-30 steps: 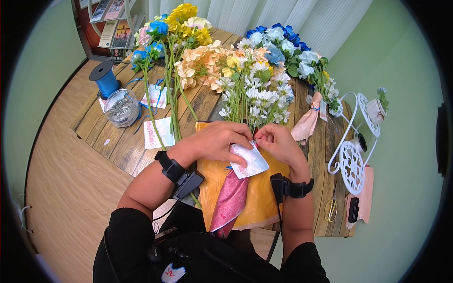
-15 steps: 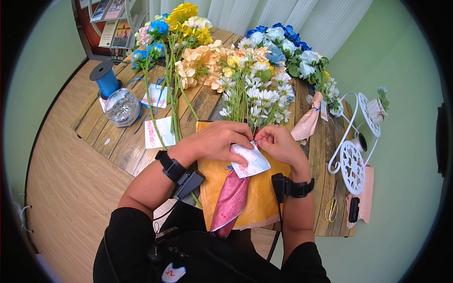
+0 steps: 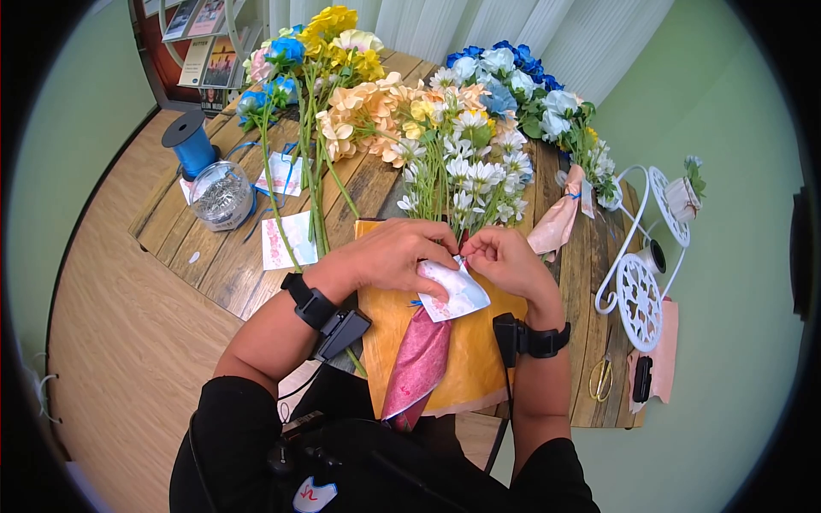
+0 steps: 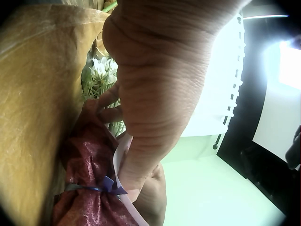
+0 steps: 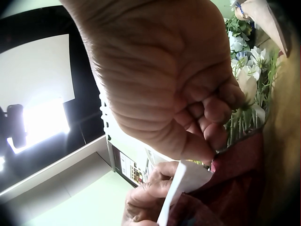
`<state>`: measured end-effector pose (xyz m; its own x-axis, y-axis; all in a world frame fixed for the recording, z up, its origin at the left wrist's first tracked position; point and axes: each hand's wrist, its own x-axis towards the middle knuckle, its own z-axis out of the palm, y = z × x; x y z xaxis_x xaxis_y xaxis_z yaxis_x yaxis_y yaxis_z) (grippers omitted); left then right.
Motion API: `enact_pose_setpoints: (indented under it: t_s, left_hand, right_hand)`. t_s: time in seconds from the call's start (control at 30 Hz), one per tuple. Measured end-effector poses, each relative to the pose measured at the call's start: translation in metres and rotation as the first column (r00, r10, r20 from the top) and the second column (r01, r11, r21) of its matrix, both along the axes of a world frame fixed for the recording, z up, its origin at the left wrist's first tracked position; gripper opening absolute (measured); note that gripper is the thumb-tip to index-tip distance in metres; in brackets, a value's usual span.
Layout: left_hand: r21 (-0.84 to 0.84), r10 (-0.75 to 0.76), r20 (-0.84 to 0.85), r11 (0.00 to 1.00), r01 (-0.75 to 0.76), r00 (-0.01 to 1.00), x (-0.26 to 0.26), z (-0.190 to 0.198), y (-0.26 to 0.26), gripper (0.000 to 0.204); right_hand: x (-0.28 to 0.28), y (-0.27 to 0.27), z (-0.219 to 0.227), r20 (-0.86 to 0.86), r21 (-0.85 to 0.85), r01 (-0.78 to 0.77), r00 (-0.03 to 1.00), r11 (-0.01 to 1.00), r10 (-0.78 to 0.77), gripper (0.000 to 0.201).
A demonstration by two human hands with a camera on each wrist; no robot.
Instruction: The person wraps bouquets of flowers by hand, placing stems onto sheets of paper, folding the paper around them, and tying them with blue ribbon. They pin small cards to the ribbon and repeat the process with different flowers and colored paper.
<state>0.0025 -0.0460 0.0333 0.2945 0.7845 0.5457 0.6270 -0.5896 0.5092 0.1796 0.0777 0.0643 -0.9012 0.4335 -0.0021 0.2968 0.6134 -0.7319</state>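
Observation:
A white card with a pink and blue floral print [image 3: 462, 293] lies over the red-pink paper wrap [image 3: 419, 363] of a bouquet of white daisies [image 3: 477, 176]. My left hand [image 3: 398, 256] holds this card between thumb and fingers, the thumb on its printed face. At the card's upper corner my right hand [image 3: 505, 261] pinches a small shiny metal fastener with thumb and forefinger, its other fingers curled in. The fingertips mostly cover that fastener. In the left wrist view a blue ribbon [image 4: 96, 188] cinches the wrap just beside the card.
Yellow-orange paper [image 3: 479, 368] lies beneath the bouquet. Leftward are a clear tub of metal pins or clips [image 3: 221, 197], a blue ribbon spool [image 3: 190, 145] and another card [image 3: 289, 241]. Peach flowers [image 3: 363, 115] lie behind. Scissors [image 3: 599, 379] and a white metal stand [image 3: 639, 303] are rightward.
The card and the right fingertips have shifted very slightly. Both hands keep the same hold at the wrap's neck.

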Motion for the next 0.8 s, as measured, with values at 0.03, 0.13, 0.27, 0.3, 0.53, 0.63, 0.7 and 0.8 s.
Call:
enact_pose_setpoints:
  t_s: [0.03,0.13,0.27,0.3,0.53,0.63,0.7,0.8]
  left_hand:
    - [-0.006,0.002,-0.003,1.0,-0.002,1.0,-0.0001,0.0,0.0,0.037]
    - [-0.01,0.002,-0.004,1.0,-0.002,1.0,0.0003,0.0011,-0.0005,0.037]
    - [-0.024,0.001,0.0,1.0,-0.001,1.0,0.0003,0.002,-0.0008,0.037]
    - [-0.023,0.0,0.001,1.0,0.0,1.0,0.0003,0.0017,-0.0008,0.037]
    - [-0.02,-0.003,0.006,1.0,0.003,1.0,-0.0004,0.0012,-0.0009,0.038]
    - [-0.027,-0.002,0.005,1.0,0.002,1.0,-0.0003,0.0022,-0.001,0.038]
    - [-0.034,-0.001,0.011,0.999,0.001,1.0,0.0,0.0029,-0.0014,0.04]
    - [-0.026,-0.004,0.025,1.0,0.004,1.0,0.0003,0.0022,-0.0011,0.042]
  right_hand:
    - [0.0,0.0001,0.0,0.001,-0.003,-0.004,1.0,1.0,0.004,0.01]
    - [0.0002,0.0013,-0.0019,0.003,-0.008,-0.02,1.0,1.0,0.02,0.01]
    - [0.0007,0.0028,-0.0026,0.015,-0.02,-0.045,0.999,0.999,0.045,0.01]
    - [0.0006,0.0024,-0.0018,0.016,-0.02,-0.045,0.999,0.999,0.046,0.01]
    - [0.001,0.0018,-0.0013,0.003,-0.068,-0.043,0.999,0.997,0.044,0.009]
    - [0.0014,0.0034,-0.0034,0.008,-0.074,-0.043,0.999,0.996,0.044,0.009]
    - [0.0013,0.0025,-0.0021,0.009,-0.073,-0.048,0.999,0.996,0.048,0.009]
    - [0.0005,-0.0017,0.0045,-0.029,-0.147,0.026,0.999,0.989,-0.03,0.013]
